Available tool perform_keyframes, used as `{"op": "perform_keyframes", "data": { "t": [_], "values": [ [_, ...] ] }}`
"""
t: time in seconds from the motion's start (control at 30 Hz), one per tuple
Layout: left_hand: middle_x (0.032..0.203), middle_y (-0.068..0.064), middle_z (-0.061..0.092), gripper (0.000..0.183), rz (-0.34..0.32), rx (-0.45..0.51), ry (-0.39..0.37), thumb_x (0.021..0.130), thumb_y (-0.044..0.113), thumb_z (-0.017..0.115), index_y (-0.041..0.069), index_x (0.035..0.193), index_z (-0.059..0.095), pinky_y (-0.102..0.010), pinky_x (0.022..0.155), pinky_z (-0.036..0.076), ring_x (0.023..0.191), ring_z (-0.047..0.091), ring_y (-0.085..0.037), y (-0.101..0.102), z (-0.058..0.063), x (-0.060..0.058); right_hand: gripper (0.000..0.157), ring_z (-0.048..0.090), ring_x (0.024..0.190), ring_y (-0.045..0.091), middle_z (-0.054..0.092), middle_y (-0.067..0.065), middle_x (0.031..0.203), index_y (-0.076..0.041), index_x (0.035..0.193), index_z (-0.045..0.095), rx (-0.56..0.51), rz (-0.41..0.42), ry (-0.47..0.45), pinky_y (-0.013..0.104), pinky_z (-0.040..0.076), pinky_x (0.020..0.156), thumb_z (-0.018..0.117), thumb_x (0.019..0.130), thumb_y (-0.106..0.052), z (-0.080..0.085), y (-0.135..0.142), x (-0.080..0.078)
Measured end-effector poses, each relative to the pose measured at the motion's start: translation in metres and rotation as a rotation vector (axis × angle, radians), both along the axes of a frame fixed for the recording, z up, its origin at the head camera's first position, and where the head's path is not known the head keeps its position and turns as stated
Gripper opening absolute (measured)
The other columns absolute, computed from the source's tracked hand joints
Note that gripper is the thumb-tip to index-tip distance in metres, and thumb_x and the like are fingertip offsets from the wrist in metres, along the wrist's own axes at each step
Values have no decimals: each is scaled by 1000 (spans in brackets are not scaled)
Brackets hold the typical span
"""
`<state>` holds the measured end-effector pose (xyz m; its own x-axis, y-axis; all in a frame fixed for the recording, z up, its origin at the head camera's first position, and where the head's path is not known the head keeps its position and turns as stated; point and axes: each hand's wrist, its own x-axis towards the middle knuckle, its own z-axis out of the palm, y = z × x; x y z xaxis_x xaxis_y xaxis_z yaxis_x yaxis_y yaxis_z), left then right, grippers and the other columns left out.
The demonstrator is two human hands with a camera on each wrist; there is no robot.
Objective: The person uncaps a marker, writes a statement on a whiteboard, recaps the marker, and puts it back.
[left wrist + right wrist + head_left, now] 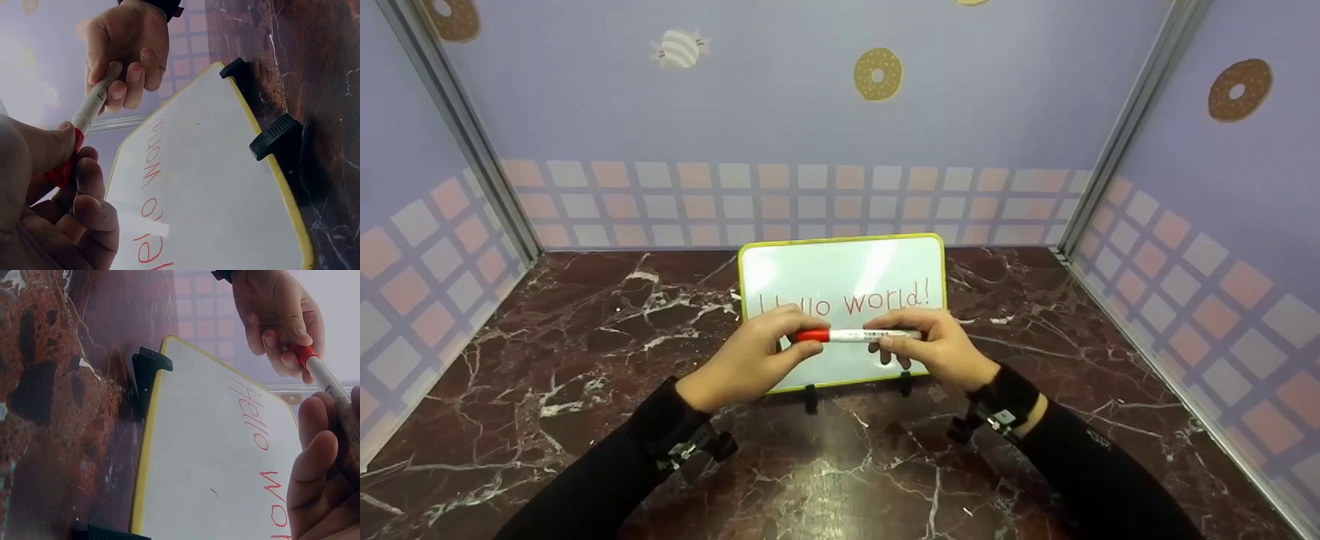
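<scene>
A white marker (847, 335) with a red cap (813, 335) is held level between both hands, in front of a whiteboard (840, 274). My left hand (750, 356) pinches the red cap between thumb and fingers. Around the white barrel's other end, my right hand (941, 349) grips with thumb and fingers. The cap sits against the barrel with no gap showing. Red handwriting reading "Hello world!" (885, 298) runs across the board, its first letters partly covered by the left hand in the head view.
The yellow-framed board leans back on two black stand clips (275, 136) on a dark red marbled table (645, 322). Lilac walls with pink and white squares (802, 202) enclose the table at the back and both sides. A small dark mark (214, 493) shows on the board.
</scene>
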<state>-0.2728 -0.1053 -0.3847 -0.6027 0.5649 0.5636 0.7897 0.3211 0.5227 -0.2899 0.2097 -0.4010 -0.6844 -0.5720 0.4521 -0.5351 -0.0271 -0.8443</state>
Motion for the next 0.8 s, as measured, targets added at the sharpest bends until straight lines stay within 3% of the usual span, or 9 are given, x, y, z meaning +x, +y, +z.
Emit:
{"op": "perform_keyframes", "data": {
  "t": [0.13,0.23,0.43,0.57,0.67,0.8],
  "values": [
    [113,-3,78,24,-3,-10,7,107,15,77,5,129,79,-49,87,60,98,69,-19,3,-3,1,24,69,75,9,81,7,99,8,130,75,13,0,-1,22,54,60,68,108,0,-1,0,0],
    [115,-4,79,23,-7,-14,15,109,16,76,5,129,79,-48,86,61,97,70,-19,4,-4,3,25,70,76,9,80,15,101,9,131,75,11,13,-9,22,53,60,68,109,-1,-2,-1,1],
    [106,-3,77,23,-5,-14,13,111,15,71,3,129,76,-34,77,61,86,69,-14,9,-5,5,26,68,76,9,79,17,101,7,133,74,29,13,-2,21,52,58,66,111,-3,-2,-2,3],
    [96,0,70,21,39,-35,-13,115,15,63,3,130,73,-31,70,57,77,61,-10,14,-5,10,26,57,64,10,73,16,90,5,135,74,71,20,123,23,46,52,62,112,2,-5,-5,4],
    [100,-3,69,22,76,-48,-13,118,16,57,3,131,70,-35,75,56,81,59,-12,19,-6,14,27,47,59,8,65,14,85,4,135,74,97,13,262,23,42,52,61,110,7,-5,-9,6],
    [101,-8,68,22,99,-57,31,120,16,53,1,130,66,-35,70,52,77,51,-11,23,-9,19,28,50,66,7,68,9,88,4,131,76,105,-25,421,22,48,61,66,106,11,-5,-15,11]
  ]
}}
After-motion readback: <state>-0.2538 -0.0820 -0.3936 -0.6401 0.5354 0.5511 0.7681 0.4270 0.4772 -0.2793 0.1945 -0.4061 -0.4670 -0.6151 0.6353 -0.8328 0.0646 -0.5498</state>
